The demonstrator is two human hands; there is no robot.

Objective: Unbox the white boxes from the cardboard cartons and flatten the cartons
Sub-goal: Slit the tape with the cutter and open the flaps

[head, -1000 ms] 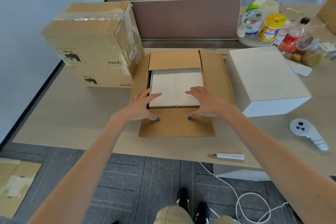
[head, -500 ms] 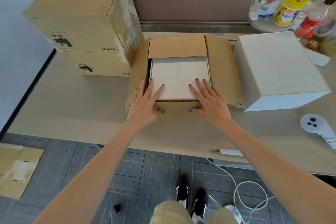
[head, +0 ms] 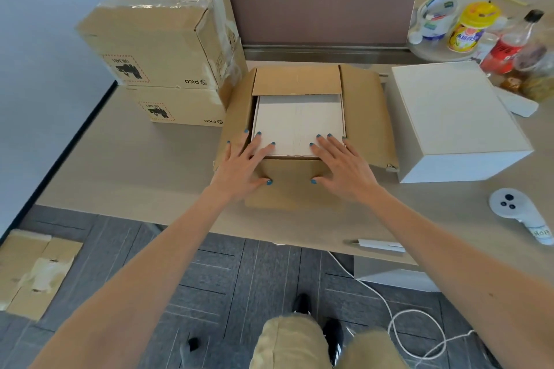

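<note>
Two stacked cartons (head: 156,48) beside open carton (head: 362,111)

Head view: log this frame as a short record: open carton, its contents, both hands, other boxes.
open carton: on the table, side flaps folded out
white box inside: top face exposed
left hand: fingers flat over carton's near left corner and box top, thumb on front wall
right hand: same at near right corner
unboxed white box: on table, right of carton
stacked cartons: two, left of open carton
flattened carton: on floor, left
</note>
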